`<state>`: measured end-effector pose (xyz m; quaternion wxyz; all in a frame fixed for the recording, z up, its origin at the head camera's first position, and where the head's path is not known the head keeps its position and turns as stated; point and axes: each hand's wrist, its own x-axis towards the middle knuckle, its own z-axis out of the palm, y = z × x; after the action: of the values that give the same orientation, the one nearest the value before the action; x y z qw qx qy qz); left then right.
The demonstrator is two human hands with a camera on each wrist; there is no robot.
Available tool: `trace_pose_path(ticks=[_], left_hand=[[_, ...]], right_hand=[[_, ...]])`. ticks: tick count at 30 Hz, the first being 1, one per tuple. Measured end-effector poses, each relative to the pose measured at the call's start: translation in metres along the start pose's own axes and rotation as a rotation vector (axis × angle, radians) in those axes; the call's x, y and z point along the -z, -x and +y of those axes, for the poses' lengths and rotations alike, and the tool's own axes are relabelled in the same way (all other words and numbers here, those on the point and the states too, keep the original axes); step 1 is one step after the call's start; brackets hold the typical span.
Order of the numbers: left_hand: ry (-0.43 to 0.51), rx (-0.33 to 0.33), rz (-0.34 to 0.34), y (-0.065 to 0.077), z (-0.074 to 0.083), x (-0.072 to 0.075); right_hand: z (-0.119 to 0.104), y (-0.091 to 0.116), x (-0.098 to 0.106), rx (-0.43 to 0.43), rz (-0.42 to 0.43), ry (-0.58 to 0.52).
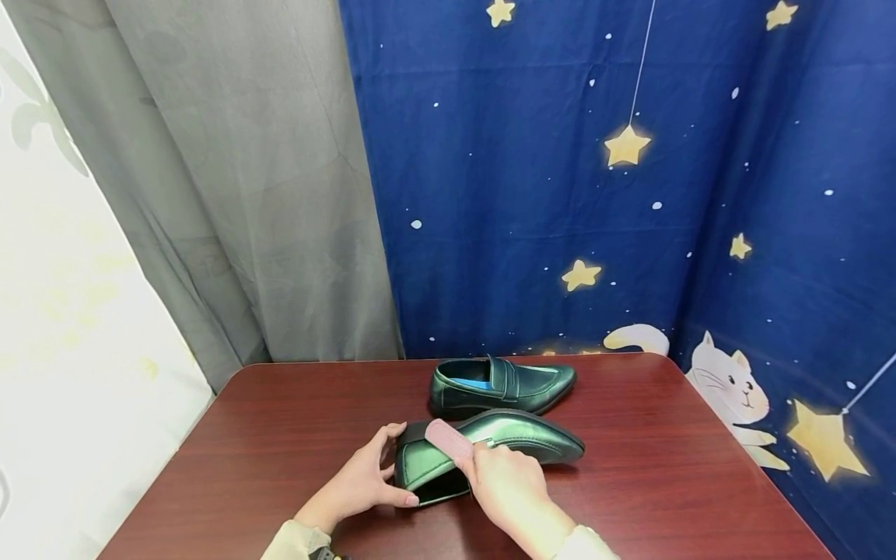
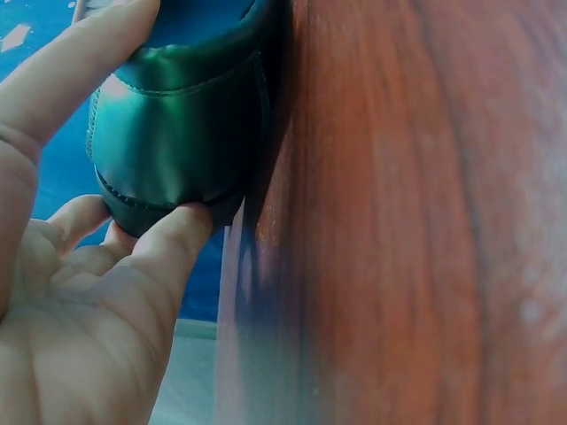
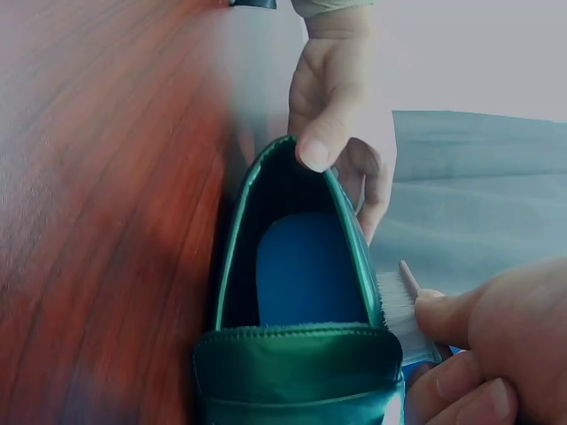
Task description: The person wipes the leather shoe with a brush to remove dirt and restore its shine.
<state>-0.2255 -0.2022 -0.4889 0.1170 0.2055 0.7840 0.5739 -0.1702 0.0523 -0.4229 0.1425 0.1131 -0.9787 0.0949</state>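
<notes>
A shiny green loafer (image 1: pixel 507 430) lies tipped on its side on the table, its opening turned toward me. My left hand (image 1: pixel 362 474) grips its heel, with the thumb at the rim and the fingers round the back and sole. In my right hand (image 1: pixel 509 482) is a pink-backed brush (image 1: pixel 449 439), pinched between thumb and fingers. White bristles (image 3: pixel 399 305) meet the loafer's outer side in the right wrist view. A blue insole (image 3: pixel 306 270) shows inside the shoe. The left wrist view shows the rounded heel (image 2: pixel 177 133) close up.
A second green loafer (image 1: pixel 535 386) stands upright just behind, toe to the right. Both are on a reddish-brown wooden table (image 1: pixel 280 435). A grey curtain (image 1: pixel 266 194) and a blue starry curtain (image 1: pixel 532 171) hang beyond the table's far edge.
</notes>
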Motion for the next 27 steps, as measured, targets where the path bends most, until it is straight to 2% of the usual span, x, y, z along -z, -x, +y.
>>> trace_pose_path(ticks=[19, 22, 27], left_hand=[[0.004, 0.006, -0.013, -0.001, -0.002, 0.001], [0.008, 0.015, -0.017, -0.001, -0.001, 0.001], [0.009, 0.037, -0.021, -0.001, 0.000, 0.003]], right_hand=[[0.015, -0.002, 0.011, -0.033, 0.064, 0.034], [0.018, -0.002, 0.013, -0.052, 0.054, 0.024], [0.028, -0.003, 0.017, -0.103, -0.023, -0.028]])
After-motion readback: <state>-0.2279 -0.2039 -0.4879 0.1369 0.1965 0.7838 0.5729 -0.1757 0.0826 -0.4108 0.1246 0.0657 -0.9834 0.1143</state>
